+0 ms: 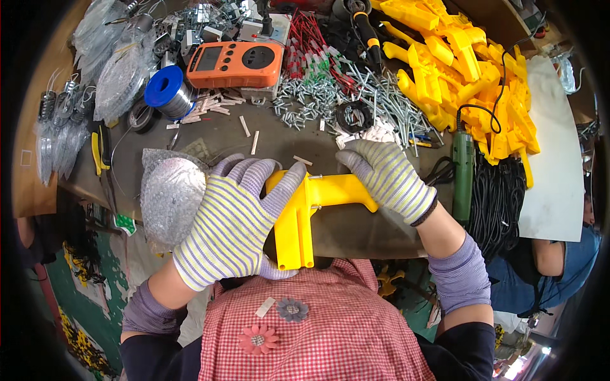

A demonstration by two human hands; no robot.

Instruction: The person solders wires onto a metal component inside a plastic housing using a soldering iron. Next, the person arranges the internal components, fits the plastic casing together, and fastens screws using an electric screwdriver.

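Note:
A yellow plastic tool housing with a pistol-shaped handle is held over the near edge of the bench. My left hand, in a striped knit glove, is closed around its wider left part, thumb below and fingers above. Two metal screws stick out where the handle meets the body. My right hand, gloved alike, is beside the handle's right end, its fingers bent together near the small white strips. Whatever its fingertips may hold is hidden. A bubble-wrapped round part lies against my left hand.
Loose screws and yellow housings are heaped at the back. An orange multimeter and a blue solder spool stand back left. On the right are a green power tool, black cables and another person's arm.

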